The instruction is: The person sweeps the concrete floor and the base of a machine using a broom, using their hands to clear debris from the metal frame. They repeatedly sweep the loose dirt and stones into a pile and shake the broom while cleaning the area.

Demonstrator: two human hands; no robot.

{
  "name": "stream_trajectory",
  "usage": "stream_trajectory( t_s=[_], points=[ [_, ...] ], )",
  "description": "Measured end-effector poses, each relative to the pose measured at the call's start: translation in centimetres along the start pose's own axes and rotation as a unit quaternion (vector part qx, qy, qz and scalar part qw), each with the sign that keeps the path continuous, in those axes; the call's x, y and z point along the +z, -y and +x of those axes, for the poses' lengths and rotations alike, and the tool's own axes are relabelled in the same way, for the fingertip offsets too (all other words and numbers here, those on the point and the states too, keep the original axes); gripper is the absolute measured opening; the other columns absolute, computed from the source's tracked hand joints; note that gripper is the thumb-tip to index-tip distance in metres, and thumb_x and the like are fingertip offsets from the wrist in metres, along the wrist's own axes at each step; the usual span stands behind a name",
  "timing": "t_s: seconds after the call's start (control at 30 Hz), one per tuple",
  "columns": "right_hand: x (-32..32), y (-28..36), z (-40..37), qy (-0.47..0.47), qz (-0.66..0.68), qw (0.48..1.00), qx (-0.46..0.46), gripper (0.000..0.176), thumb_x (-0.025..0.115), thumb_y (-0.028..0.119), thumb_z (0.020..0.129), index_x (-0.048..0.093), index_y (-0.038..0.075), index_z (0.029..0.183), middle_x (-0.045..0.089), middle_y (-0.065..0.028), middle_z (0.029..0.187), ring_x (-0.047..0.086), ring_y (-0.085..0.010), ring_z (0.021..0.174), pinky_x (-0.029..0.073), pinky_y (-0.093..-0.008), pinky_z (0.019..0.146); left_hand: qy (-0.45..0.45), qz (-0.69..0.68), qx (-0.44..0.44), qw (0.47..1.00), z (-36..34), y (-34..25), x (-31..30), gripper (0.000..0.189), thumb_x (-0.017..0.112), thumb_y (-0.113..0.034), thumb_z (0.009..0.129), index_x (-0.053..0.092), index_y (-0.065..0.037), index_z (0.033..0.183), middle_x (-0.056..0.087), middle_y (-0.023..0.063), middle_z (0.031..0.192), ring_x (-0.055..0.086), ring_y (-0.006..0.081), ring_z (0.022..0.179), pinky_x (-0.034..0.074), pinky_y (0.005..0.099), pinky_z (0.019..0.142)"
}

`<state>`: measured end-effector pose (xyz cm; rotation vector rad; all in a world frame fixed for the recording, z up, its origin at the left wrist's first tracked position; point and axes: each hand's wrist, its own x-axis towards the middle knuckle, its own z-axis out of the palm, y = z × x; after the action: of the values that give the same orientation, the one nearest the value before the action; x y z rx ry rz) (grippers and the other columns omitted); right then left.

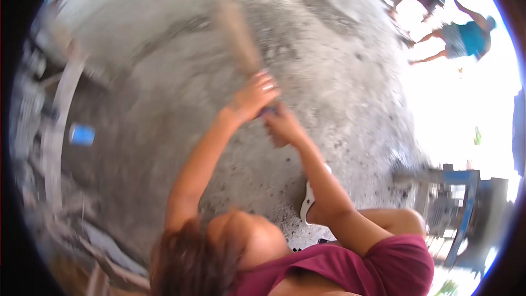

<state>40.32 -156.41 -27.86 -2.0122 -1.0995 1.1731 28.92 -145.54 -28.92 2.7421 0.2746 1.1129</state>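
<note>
My left hand, with a ring on one finger, is wrapped round a brown, broom-like tool. Just below it, my right hand is closed on the lower end, where a bit of purple shows between the two hands. Smeared by motion, the tool points away from me toward the top of the view, over the grey concrete floor. Dark grit and dust lie around it, in a curved line to its left and in specks on the right.
A blue can is on the left, beside a wooden beam. My white slipper is near my right arm. A blue-framed machine stands at right. Two people, one in a teal top, are at the far upper right.
</note>
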Motion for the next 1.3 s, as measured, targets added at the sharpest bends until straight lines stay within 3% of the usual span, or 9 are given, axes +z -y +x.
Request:
stream_trajectory(
  t_s=[0.2,0.3,0.4,0.47,0.6,0.7,0.77,0.83,1.3],
  points=[
    [6.8,0.6,-5.0,0.258,-0.122,0.940,-0.184,0.063,0.069,0.037,0.066,0.041,-0.002,0.107,0.059,-0.0184,0.077,0.059,-0.0304,0.071,0.046,-0.0356,0.064,0.095,0.066,-0.279,0.953,-10.5,-9.1,-7.7,0.031,0.063,-0.003,0.057,0.048,-0.007,0.083,0.047,0.0100,0.090,0.043,0.0306,0.098,0.026,0.0501,0.100],
    [6.5,2.1,-6.3,0.331,-0.144,0.926,-0.115,0.061,0.064,0.039,0.071,0.040,-0.003,0.108,0.059,-0.0208,0.079,0.058,-0.0326,0.076,0.045,-0.0385,0.069,0.081,0.053,-0.341,0.935,-12.4,-11.1,-6.8,0.028,0.062,-0.005,0.059,0.048,-0.008,0.082,0.046,0.0100,0.088,0.042,0.0307,0.094,0.027,0.0515,0.097],
    [3.6,2.4,-5.9,0.327,-0.166,0.930,0.020,0.057,0.059,0.039,0.076,0.041,-0.005,0.107,0.060,-0.0228,0.081,0.059,-0.0344,0.080,0.045,-0.0401,0.072,0.037,-0.017,-0.316,0.948,-12.6,-9.9,-1.7,0.024,0.061,-0.005,0.060,0.048,-0.008,0.079,0.046,0.0097,0.086,0.042,0.0314,0.092,0.028,0.0498,0.095],
    [3.3,-3.4,-3.2,0.163,-0.183,0.965,-0.093,0.054,0.055,0.039,0.079,0.043,-0.006,0.106,0.060,-0.0231,0.082,0.060,-0.0343,0.079,0.046,-0.0404,0.071,0.034,-0.082,-0.219,0.972,-10.5,-6.5,2.8,0.028,0.061,-0.003,0.057,0.049,-0.010,0.081,0.047,0.0092,0.089,0.042,0.0314,0.096,0.026,0.0504,0.097],
    [-1.7,-5.1,0.9,-0.095,-0.107,0.989,0.047,0.053,0.058,0.041,0.077,0.049,-0.006,0.101,0.061,-0.0210,0.082,0.061,-0.0322,0.076,0.047,-0.0380,0.070,0.144,-0.142,0.005,0.979,0.7,0.2,8.4,0.033,0.066,-0.009,0.055,0.049,-0.012,0.082,0.049,0.0082,0.089,0.043,0.0295,0.096,0.029,0.0440,0.097],
    [-7.3,-1.8,1.5,-0.014,-0.024,0.998,0.055,0.057,0.058,0.041,0.074,0.050,-0.007,0.104,0.060,-0.0252,0.090,0.060,-0.0359,0.086,0.046,-0.0386,0.075,0.211,-0.098,0.038,0.972,6.3,1.6,7.6,0.031,0.066,-0.008,0.057,0.049,-0.011,0.082,0.050,0.0084,0.088,0.044,0.0293,0.097,0.030,0.0428,0.096],
    [-8.8,-0.3,1.4,-0.070,-0.129,0.989,-0.035,0.053,0.062,0.041,0.073,0.051,-0.005,0.096,0.061,-0.0183,0.079,0.059,-0.0261,0.075,0.046,-0.0357,0.070,0.159,-0.077,0.020,0.984,7.7,1.1,5.7,0.029,0.065,-0.007,0.059,0.049,-0.011,0.083,0.050,0.0087,0.087,0.044,0.0290,0.097,0.030,0.0425,0.096],
    [-9.2,1.8,0.2,-0.056,-0.239,0.962,-0.120,0.060,0.066,0.038,0.068,0.044,-0.006,0.103,0.060,-0.0229,0.082,0.059,-0.0343,0.080,0.046,-0.0382,0.069,0.091,-0.027,0.004,0.996,8.0,-0.4,2.9,0.033,0.066,-0.005,0.056,0.049,-0.010,0.084,0.049,0.0097,0.088,0.044,0.0288,0.098,0.026,0.0458,0.100],
    [-9.0,17.0,-4.7,0.075,-0.583,0.750,-0.304,0.043,0.066,0.011,0.062,0.046,-0.004,0.097,0.061,-0.0171,0.078,0.061,-0.0331,0.074,0.049,-0.0391,0.061,-0.142,0.047,-0.240,0.959,5.9,-5.4,-6.3,0.048,0.071,-0.004,0.054,0.049,-0.010,0.096,0.047,0.0095,0.097,0.039,0.0304,0.102,0.028,0.0465,0.092]
  ],
)
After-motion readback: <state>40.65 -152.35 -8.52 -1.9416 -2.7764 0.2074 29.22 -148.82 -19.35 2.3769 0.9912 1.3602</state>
